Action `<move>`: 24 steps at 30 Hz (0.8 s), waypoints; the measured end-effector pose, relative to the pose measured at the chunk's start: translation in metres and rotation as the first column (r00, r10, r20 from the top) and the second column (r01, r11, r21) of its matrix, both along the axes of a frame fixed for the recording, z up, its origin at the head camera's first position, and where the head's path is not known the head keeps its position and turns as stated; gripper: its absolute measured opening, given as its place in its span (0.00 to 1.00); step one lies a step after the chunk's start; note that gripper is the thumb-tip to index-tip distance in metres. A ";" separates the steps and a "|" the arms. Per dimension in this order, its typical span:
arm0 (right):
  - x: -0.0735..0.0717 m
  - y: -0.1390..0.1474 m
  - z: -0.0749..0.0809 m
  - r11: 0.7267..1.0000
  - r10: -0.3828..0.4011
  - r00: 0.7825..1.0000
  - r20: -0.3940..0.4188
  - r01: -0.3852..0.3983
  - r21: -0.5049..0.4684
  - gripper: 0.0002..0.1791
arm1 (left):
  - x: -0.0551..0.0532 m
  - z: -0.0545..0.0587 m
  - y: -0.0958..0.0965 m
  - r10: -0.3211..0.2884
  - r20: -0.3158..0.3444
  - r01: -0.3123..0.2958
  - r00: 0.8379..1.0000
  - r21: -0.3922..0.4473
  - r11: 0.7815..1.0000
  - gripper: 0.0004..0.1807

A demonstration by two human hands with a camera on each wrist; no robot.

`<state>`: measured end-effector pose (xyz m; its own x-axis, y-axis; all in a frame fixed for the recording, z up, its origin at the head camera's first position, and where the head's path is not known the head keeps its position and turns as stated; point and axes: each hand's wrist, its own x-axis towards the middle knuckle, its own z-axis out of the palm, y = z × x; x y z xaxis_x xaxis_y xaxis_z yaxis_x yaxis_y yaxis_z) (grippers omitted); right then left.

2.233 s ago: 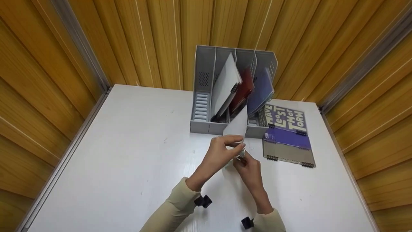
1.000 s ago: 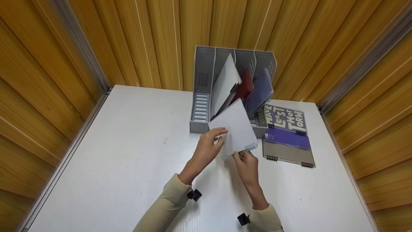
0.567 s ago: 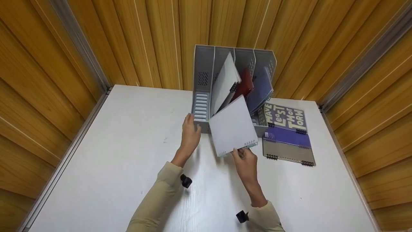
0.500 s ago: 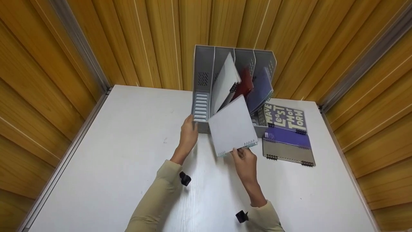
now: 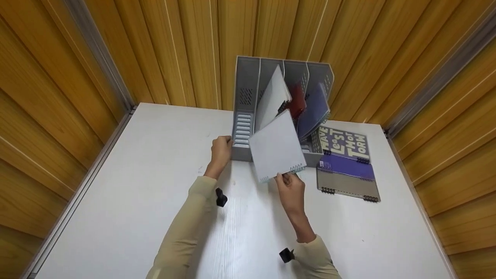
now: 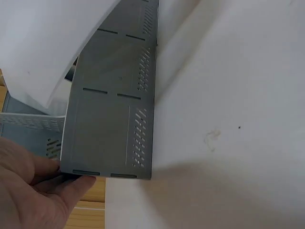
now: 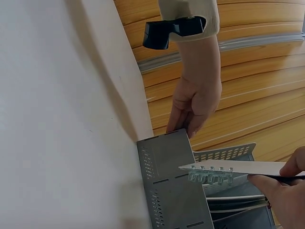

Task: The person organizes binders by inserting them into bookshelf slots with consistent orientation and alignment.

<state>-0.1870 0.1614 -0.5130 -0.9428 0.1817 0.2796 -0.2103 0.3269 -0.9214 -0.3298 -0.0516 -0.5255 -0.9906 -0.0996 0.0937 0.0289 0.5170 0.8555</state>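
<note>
My right hand (image 5: 291,192) pinches the lower, ring-bound edge of a white-faced spiral notebook (image 5: 277,147) between thumb and fingers. Tilted, the notebook hangs over the front of a grey file organizer (image 5: 242,154) and hides part of its middle compartments. Its clear, bluish binding rings show edge-on in the right wrist view. My left hand (image 5: 221,152) grips the organizer's front left corner, thumb and fingers on either side of the wall, as the left wrist view also shows. Inside the organizer lean a white notebook (image 5: 272,97), a red notebook (image 5: 297,102) and a purple notebook (image 5: 313,110).
Right of the organizer, overlapping notebooks lie flat on the white table (image 5: 155,186): one with large lettering (image 5: 345,144), a purple one (image 5: 347,166) and a grey-brown one (image 5: 348,184). The wood-look wall (image 5: 186,58) stands close behind the organizer.
My left hand has left the notebook, moved left and taken hold of the organizer's corner. In my right hand the notebook has turned from nearly edge-on to show its white face.
</note>
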 end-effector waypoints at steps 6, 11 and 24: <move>-0.004 -0.008 0.001 1.000 -0.010 0.999 0.031 0.010 -0.010 0.11 | -0.008 0.003 -0.005 0.031 0.035 -0.031 0.999 -0.016 0.999 0.10; -0.011 -0.014 0.006 0.998 -0.003 0.999 0.033 0.004 -0.056 0.14 | -0.013 0.008 -0.003 0.026 0.017 -0.026 1.000 -0.040 0.999 0.13; -0.029 -0.024 0.007 0.999 0.012 1.000 -0.001 -0.013 -0.049 0.12 | -0.013 0.012 -0.001 0.031 0.066 -0.025 0.997 -0.095 0.995 0.20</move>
